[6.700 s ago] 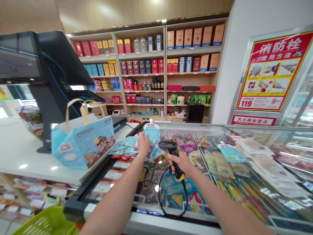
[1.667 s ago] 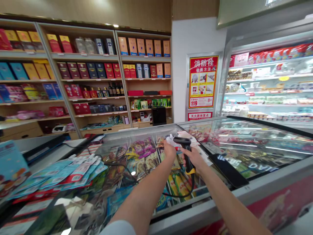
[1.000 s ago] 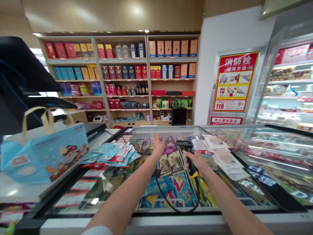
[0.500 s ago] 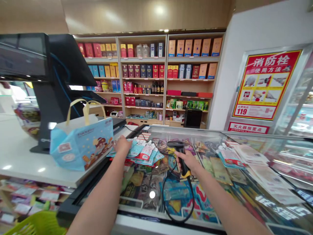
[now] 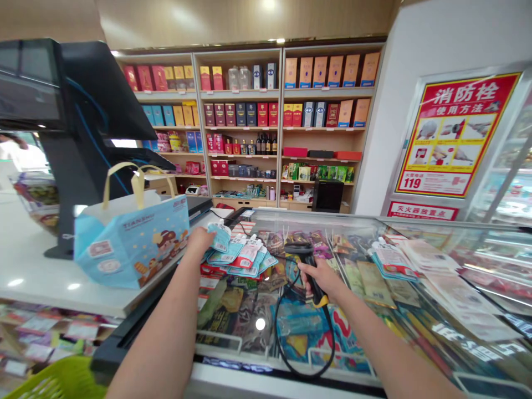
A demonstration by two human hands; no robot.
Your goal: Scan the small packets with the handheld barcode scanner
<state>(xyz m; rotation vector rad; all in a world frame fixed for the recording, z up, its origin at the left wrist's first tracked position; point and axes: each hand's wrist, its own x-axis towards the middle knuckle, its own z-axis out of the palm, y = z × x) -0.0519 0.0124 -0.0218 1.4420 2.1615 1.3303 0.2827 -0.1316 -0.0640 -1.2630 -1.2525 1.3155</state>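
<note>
My right hand (image 5: pixel 318 280) is wrapped round the grip of a black and yellow barcode scanner (image 5: pixel 300 249), held above the glass top of the freezer (image 5: pixel 266 332). From the scanner a black cable (image 5: pixel 277 332) loops down over the glass. My left hand (image 5: pixel 202 242) pinches a light-blue spouted pouch (image 5: pixel 219 237), raised at the left edge of a pile of blue and red pouches (image 5: pixel 245 257). A second, smaller group of such pouches (image 5: pixel 393 260) lies on the glass to the right.
A blue paper bag (image 5: pixel 133 238) with cream handles stands on the white counter (image 5: pixel 33 277), before a black register screen (image 5: pixel 103 94). Papers (image 5: pixel 453 288) lie on the right glass. A green basket (image 5: pixel 58 379) sits low left. Shelves of boxes (image 5: pixel 241 113) line the back.
My left hand has lifted a pouch from the left side of the pile and moved slightly left. My right hand keeps the scanner, tilted a little differently. The view has shifted slightly.
</note>
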